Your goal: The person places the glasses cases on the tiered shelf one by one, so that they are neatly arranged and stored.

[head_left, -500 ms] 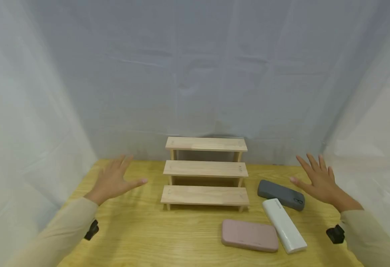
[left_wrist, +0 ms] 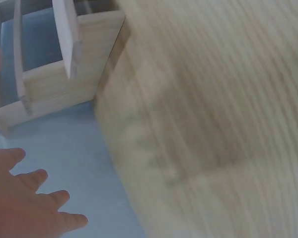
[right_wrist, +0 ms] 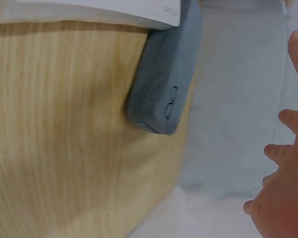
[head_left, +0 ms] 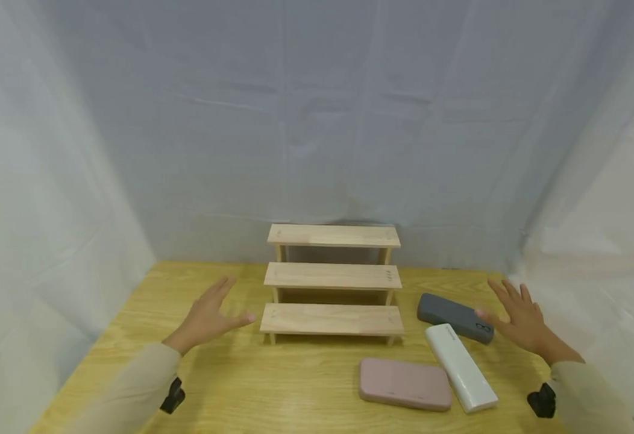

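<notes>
A three-tier wooden stand (head_left: 332,319) is at the back middle of the table. My left hand (head_left: 205,319) hovers left of it, thumb toward the lowest shelf and nothing held. Over the right side, my right hand (head_left: 523,325) has its fingers spread and is empty, its thumb overlapping the end of a dark grey glasses case (head_left: 452,316) in the head view. The glasses symbol on that case shows in the right wrist view. A white oblong case (head_left: 462,369) lies slantwise in front of it. Beside the white one, nearer the front, is a pink case (head_left: 405,384).
The wooden table (head_left: 230,386) has pale sheeting (head_left: 317,120) hanging behind it and at both sides. Dark wrist cameras (head_left: 173,396) sit under both sleeves.
My left hand has moved right and down, closer to the stand. The right hand has lowered slightly toward the grey case. The stand and cases stay where they were.
</notes>
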Demonstrator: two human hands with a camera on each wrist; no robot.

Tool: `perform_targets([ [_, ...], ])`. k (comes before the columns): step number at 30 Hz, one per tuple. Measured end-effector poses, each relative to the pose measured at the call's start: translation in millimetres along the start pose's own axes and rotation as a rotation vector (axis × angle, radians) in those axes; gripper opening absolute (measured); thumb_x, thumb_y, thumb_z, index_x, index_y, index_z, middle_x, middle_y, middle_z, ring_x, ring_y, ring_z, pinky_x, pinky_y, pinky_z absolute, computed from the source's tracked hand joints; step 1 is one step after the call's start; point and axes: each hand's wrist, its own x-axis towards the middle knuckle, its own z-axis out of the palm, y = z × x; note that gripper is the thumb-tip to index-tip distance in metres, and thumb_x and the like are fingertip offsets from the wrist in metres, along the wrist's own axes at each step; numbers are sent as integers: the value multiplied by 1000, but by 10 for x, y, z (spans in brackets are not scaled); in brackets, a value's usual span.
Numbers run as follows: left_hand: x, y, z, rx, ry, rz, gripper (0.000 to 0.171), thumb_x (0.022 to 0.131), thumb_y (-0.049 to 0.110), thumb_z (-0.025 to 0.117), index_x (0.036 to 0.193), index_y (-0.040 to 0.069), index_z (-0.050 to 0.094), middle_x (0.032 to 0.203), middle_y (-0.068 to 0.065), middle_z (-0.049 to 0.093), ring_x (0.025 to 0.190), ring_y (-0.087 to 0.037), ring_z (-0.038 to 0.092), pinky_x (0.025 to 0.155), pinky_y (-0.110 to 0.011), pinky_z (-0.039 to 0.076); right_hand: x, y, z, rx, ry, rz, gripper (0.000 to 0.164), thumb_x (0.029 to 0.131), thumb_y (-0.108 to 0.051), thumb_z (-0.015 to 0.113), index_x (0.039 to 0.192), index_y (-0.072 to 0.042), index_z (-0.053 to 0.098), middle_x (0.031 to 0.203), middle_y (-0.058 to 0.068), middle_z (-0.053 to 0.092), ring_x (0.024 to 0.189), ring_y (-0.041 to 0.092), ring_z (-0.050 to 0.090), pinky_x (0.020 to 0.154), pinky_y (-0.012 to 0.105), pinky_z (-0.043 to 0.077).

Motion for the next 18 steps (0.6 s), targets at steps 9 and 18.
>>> perform_targets([
  [9, 7, -56, 361, -257, -74, -42, 105, 79, 47, 75, 154, 5, 15, 158, -22, 7, 141, -49, 11, 109, -70, 18, -81, 186, 238, 54, 3, 25, 82, 96, -43, 53, 153, 1, 13, 149, 43, 4, 131, 65, -13, 92, 85, 3],
  [18, 6, -31, 642, -349, -99, -64, 104, 78, 41, 79, 153, 6, 17, 159, -19, 10, 143, -45, 11, 113, -63, 19, -141, 343, 422, 149, -4, 70, 84, 96, -38, 57, 148, 11, 12, 144, 47, 7, 129, 68, -9, 97, 82, -1],
])
